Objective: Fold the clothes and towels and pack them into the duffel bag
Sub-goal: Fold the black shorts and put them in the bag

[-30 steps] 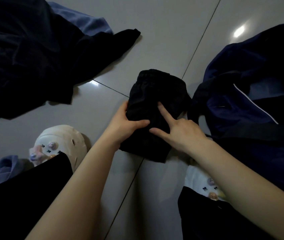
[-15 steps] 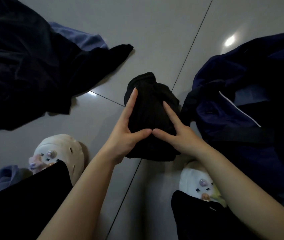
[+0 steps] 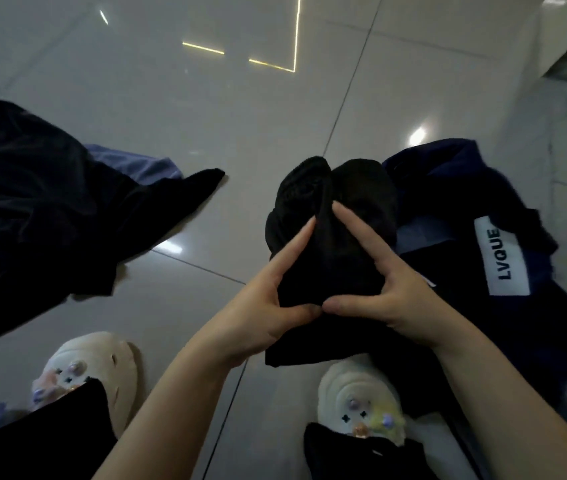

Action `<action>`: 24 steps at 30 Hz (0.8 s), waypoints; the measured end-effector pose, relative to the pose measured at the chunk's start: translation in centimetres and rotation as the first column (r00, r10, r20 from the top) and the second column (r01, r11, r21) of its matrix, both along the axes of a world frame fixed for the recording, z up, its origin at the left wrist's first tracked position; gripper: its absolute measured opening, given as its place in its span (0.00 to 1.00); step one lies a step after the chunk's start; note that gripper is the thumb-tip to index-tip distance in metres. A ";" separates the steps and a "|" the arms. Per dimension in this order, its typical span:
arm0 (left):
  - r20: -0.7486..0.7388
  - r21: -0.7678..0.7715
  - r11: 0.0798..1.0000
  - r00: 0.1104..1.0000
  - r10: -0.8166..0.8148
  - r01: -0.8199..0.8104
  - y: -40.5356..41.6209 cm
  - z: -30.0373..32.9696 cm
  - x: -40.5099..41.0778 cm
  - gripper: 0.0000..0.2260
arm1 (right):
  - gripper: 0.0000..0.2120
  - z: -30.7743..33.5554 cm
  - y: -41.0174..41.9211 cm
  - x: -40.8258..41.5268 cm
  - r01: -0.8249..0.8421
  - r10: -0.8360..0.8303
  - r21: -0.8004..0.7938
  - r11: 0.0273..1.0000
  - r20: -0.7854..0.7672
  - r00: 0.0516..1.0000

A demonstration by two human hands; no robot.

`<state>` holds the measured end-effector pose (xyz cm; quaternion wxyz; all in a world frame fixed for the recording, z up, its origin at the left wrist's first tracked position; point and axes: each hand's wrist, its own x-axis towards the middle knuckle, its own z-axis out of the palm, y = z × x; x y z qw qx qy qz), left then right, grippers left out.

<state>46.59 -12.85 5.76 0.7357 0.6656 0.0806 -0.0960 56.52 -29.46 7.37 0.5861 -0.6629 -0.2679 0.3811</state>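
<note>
Both hands, left (image 3: pixel 268 306) and right (image 3: pixel 382 292), grasp folded black garment (image 3: pixel 341 216), now lifted off floor (image 3: pixel 240 116), carried toward navy duffel bag (image 3: pixel 455 174) alongside. Folding looks finished; packing likely next.

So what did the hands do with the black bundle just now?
Both hands, left hand and right hand, took hold of the folded black garment and lifted it off the floor toward the navy duffel bag. The dark clothes pile stayed put.
</note>
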 end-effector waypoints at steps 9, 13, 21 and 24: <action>-0.022 -0.185 0.982 1.000 0.023 -0.026 -8.4 -0.8 3.0 0.42 | 0.34 1.5 -7.5 2.8 0.149 -0.117 -0.235 0.961 0.147 0.982; -0.016 -0.149 0.988 0.999 -0.051 0.048 -10.0 -2.0 5.6 0.37 | 0.33 2.3 -11.1 5.0 0.300 -0.203 -0.312 0.901 0.307 0.930; -0.005 0.814 0.579 0.997 0.082 -0.043 -10.4 -7.3 14.2 0.19 | 0.32 0.1 -12.3 10.0 0.605 -0.060 -0.408 0.684 0.795 0.604; -0.235 0.870 0.452 0.972 0.031 0.196 -11.1 -9.7 16.4 0.25 | 0.34 -5.0 -9.4 10.4 0.534 0.066 -0.487 0.691 0.778 0.624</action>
